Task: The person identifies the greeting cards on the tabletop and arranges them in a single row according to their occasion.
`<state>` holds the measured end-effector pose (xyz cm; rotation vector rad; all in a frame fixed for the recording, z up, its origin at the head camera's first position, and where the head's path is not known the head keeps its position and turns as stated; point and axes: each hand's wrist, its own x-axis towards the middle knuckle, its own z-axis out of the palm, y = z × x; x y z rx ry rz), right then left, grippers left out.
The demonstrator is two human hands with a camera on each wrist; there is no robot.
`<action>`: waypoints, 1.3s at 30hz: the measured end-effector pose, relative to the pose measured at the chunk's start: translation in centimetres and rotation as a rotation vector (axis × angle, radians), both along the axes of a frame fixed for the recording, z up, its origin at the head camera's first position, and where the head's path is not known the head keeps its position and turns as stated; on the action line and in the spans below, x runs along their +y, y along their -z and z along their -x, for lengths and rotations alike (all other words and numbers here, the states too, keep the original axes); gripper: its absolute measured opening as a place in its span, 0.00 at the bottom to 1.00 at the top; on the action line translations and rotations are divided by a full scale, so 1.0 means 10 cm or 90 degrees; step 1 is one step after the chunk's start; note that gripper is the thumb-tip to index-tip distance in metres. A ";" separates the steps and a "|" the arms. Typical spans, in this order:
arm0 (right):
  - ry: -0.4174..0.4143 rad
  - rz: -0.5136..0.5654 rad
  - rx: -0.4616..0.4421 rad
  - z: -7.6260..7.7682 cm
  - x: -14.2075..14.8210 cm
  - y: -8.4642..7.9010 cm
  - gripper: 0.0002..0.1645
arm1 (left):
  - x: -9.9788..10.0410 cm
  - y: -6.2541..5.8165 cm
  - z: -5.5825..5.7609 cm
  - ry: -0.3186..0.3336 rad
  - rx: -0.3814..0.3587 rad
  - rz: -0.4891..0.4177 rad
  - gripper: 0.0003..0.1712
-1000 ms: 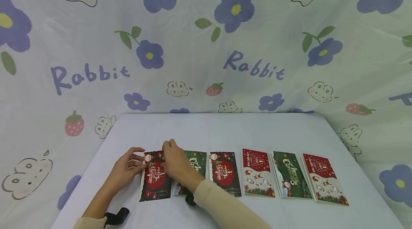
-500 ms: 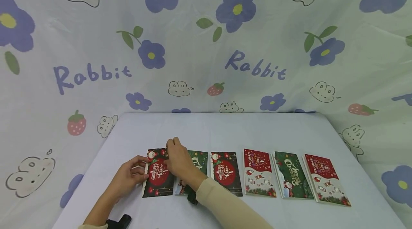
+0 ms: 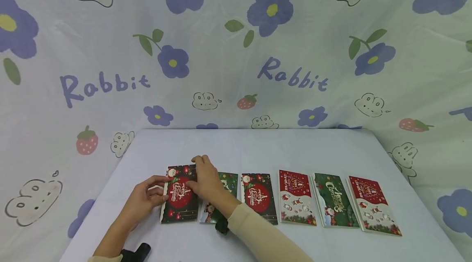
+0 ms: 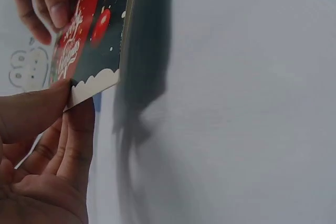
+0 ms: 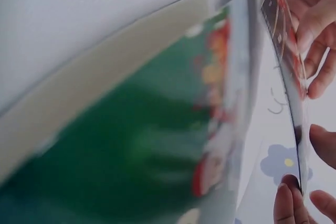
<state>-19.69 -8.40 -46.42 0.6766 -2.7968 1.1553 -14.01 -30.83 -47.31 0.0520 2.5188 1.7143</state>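
A black Christmas booklet [image 3: 179, 194] with a red circle and a scalloped white border is held between both hands at the left of the row. My left hand [image 3: 144, 200] pinches its left edge; in the left wrist view the thumb [image 4: 37, 109] lies on the cover and the fingers are behind. My right hand [image 3: 208, 180] grips the far right side, its thumb over the cover and its fingertips at the far edge. In the left wrist view the booklet is tilted and casts a shadow on the white table. A green booklet [image 3: 229, 182] lies partly hidden under the right forearm.
To the right lie another black booklet [image 3: 258, 198], a red-and-white one [image 3: 296, 198], a green one [image 3: 336, 200] and a second red-and-white one [image 3: 374, 204], side by side on the white table [image 3: 258, 147]. A patterned cloth [image 3: 221, 69] hangs behind.
The held booklet has come up a little and farther from me, its far edge now above the row's line. Both hands have moved along with it. The other booklets have stayed put.
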 end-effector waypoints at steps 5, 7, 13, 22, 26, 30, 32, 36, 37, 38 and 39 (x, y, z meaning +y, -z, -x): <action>-0.014 0.085 -0.029 -0.01 0.06 0.00 0.39 | -0.04 -0.03 0.02 0.006 0.026 -0.031 0.32; -0.026 0.112 -0.053 -0.03 0.09 0.00 0.38 | -0.04 -0.03 0.03 0.002 0.036 -0.039 0.32; -0.058 0.174 -0.094 -0.13 0.17 0.03 0.33 | -0.03 -0.06 0.05 -0.015 0.059 -0.043 0.31; -0.048 0.238 -0.087 -0.16 0.21 0.08 0.30 | 0.00 -0.06 0.10 -0.029 0.036 -0.046 0.29; -0.037 0.243 -0.063 -0.14 0.21 0.08 0.31 | 0.03 -0.08 0.12 -0.054 0.022 -0.045 0.28; -0.031 0.253 -0.047 -0.08 0.22 0.07 0.31 | 0.07 -0.09 0.16 -0.070 0.033 -0.047 0.27; -0.027 0.259 -0.043 -0.04 0.23 0.06 0.31 | 0.09 -0.09 0.19 -0.072 0.042 -0.044 0.27; -0.016 0.263 -0.055 0.05 0.26 0.03 0.31 | 0.13 -0.11 0.28 -0.071 0.055 -0.029 0.28; -0.014 0.258 -0.057 0.08 0.27 0.02 0.31 | 0.13 -0.12 0.31 -0.069 0.057 -0.021 0.28; -0.009 0.253 -0.060 0.11 0.27 0.01 0.31 | 0.14 -0.12 0.34 -0.069 0.060 -0.009 0.29; -0.004 0.248 -0.063 0.13 0.27 0.01 0.32 | 0.14 -0.13 0.36 -0.069 0.063 0.006 0.29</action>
